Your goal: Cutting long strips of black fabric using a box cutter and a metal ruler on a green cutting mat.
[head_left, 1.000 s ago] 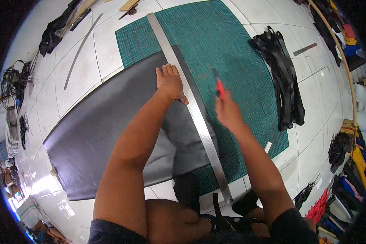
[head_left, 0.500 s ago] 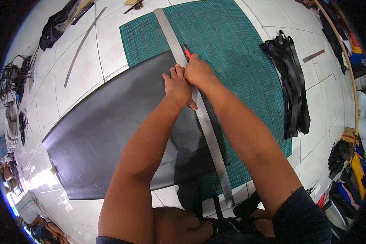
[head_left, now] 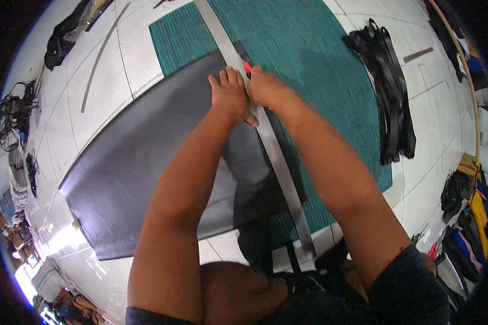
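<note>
My left hand (head_left: 230,96) lies on a long metal ruler (head_left: 279,162), fingers spread and thumb stretched out, part of the palm over a black leather-like sheet (head_left: 146,162). Just to its right, my right hand (head_left: 265,88) is closed round a red-handled utility knife (head_left: 248,66) beside the ruler's right edge. Its blade is hidden. The sheet lies partly on a green cutting mat (head_left: 331,108), with a narrow strip of it showing right of the ruler. The ruler runs slantwise across both, from the far edge toward me.
A bundle of black straps (head_left: 387,97) lies across the mat's right edge. On the white tiled floor (head_left: 122,65) rest a long thin strip (head_left: 106,57) at left and a short flat piece (head_left: 417,54) at right. Cords (head_left: 16,111) are heaped far left, coloured cloth (head_left: 474,227) at right.
My right hand and the knife have slid slightly toward me along the ruler; more of the strip shows beyond them. My left hand stays on the ruler. The whole view has shifted a little.
</note>
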